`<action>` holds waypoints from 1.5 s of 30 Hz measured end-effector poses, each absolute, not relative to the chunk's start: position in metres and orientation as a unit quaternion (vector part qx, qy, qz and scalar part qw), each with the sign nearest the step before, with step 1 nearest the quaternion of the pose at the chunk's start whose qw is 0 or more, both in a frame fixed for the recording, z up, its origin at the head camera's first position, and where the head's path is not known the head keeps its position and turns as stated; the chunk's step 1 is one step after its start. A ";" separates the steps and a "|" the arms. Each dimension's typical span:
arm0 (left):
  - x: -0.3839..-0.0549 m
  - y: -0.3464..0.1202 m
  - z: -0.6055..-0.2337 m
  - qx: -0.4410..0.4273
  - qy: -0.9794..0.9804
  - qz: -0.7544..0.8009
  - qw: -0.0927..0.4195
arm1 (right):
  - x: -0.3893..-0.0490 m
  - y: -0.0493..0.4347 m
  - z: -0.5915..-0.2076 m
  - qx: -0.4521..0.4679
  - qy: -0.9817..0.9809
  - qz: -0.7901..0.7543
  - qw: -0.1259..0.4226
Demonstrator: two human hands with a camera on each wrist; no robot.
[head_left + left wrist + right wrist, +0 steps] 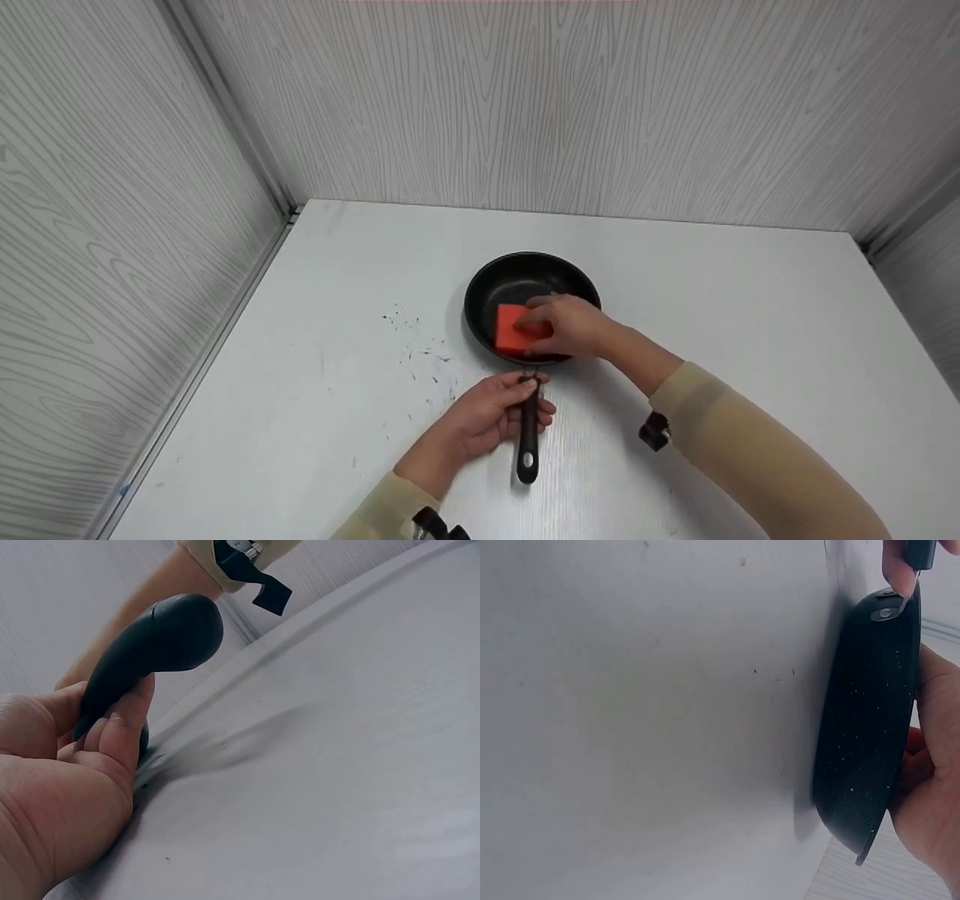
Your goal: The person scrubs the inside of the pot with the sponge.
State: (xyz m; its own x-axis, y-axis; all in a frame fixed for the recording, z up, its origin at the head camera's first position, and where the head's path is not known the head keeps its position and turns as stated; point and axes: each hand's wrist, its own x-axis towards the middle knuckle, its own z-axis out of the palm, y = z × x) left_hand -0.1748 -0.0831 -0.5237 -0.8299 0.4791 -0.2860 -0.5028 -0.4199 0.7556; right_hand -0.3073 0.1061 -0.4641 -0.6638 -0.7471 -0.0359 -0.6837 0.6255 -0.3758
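A black frying pan (pixel 517 271) stands on the white table, its handle (pixel 529 442) pointing toward me. My left hand (pixel 487 416) grips that handle near the pan's rim, thumb on top and fingers beneath. In the left wrist view the handle's rounded end (pixel 187 630) sticks out past the curled fingers. Inside the pan, my right hand (pixel 574 326) holds a red-orange sponge (pixel 510 330) against the near part of the pan. The right wrist view shows the pan's speckled outer side (pixel 866 705), with the right hand (pixel 937 765) reaching over the rim; the sponge is hidden there.
Small dark specks and marks (pixel 420 345) lie on the white table (pixel 300 360) left of the pan. Grey wood-grain panels (pixel 480 105) rise behind the table and at both sides. Small black devices (pixel 655 431) are strapped at both sleeves.
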 end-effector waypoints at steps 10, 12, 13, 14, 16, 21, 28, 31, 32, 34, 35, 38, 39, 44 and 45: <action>-0.174 -0.082 -0.524 -0.012 0.455 0.842 0.291 | -0.311 0.099 -0.466 -0.402 0.895 -0.169 0.091; -0.175 -0.083 -0.523 -0.012 0.455 0.842 0.290 | -0.312 0.097 -0.466 -0.402 0.896 -0.169 0.089; -0.175 -0.083 -0.523 -0.012 0.455 0.842 0.290 | -0.313 0.096 -0.466 -0.401 0.896 -0.169 0.090; -0.175 -0.083 -0.523 -0.013 0.455 0.842 0.290 | -0.313 0.095 -0.465 -0.401 0.896 -0.169 0.091; -0.175 -0.084 -0.522 -0.014 0.455 0.842 0.291 | -0.314 0.094 -0.465 -0.399 0.896 -0.170 0.091; -0.174 -0.085 -0.522 -0.015 0.455 0.842 0.289 | -0.315 0.091 -0.466 -0.396 0.897 -0.173 0.092; -0.175 -0.084 -0.524 -0.019 0.452 0.843 0.291 | -0.317 0.089 -0.469 -0.404 0.894 -0.176 0.085; -0.175 -0.084 -0.524 -0.020 0.455 0.842 0.289 | -0.319 0.088 -0.470 -0.404 0.894 -0.177 0.081; -0.175 -0.084 -0.523 -0.020 0.455 0.841 0.290 | -0.320 0.087 -0.470 -0.403 0.894 -0.177 0.080; -0.175 -0.083 -0.523 -0.020 0.456 0.841 0.291 | -0.321 0.086 -0.471 -0.400 0.896 -0.174 0.082; -0.175 -0.083 -0.523 -0.020 0.456 0.840 0.292 | -0.322 0.086 -0.471 -0.398 0.897 -0.173 0.084; -0.175 -0.083 -0.522 -0.019 0.455 0.841 0.293 | -0.323 0.085 -0.470 -0.391 0.900 -0.173 0.087; -0.175 -0.083 -0.522 -0.018 0.455 0.841 0.292 | -0.323 0.084 -0.469 -0.389 0.901 -0.173 0.085; -0.174 -0.083 -0.522 -0.018 0.450 0.845 0.288 | -0.324 0.081 -0.469 -0.380 0.905 -0.172 0.083; -0.174 -0.083 -0.523 -0.019 0.450 0.846 0.287 | -0.324 0.080 -0.469 -0.378 0.906 -0.171 0.084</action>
